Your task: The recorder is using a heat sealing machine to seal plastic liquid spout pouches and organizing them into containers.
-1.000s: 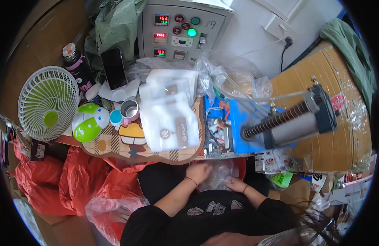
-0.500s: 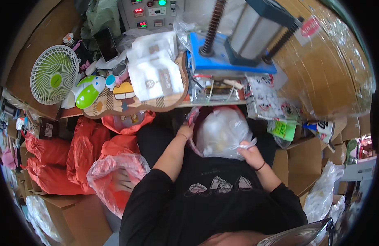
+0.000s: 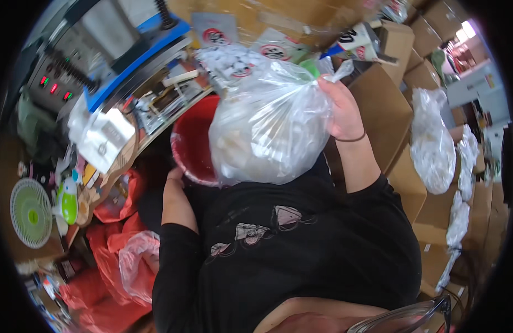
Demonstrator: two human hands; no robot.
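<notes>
My right hand (image 3: 343,109) is closed round the twisted neck of a clear plastic bag (image 3: 270,125). The bag is bulging, and its pale contents are too blurred to name. It hangs above my lap, partly in front of a red bucket (image 3: 192,147). The bucket stands tilted between my knees and the table edge, its inside partly showing. At the bucket's near left side is my left hand (image 3: 175,176), close against the outside; its fingers are mostly hidden.
On the table at left are a press with a blue plate (image 3: 137,55), white pouches (image 3: 104,139), and a green-white fan (image 3: 31,213). Red bags (image 3: 109,266) lie at lower left. Open cardboard boxes (image 3: 378,111) and a filled clear bag (image 3: 432,141) stand at right.
The view has swung to the right. My right hand has lifted the plastic bag up out of the red bucket and to the right. My left hand is lower on the bucket's side.
</notes>
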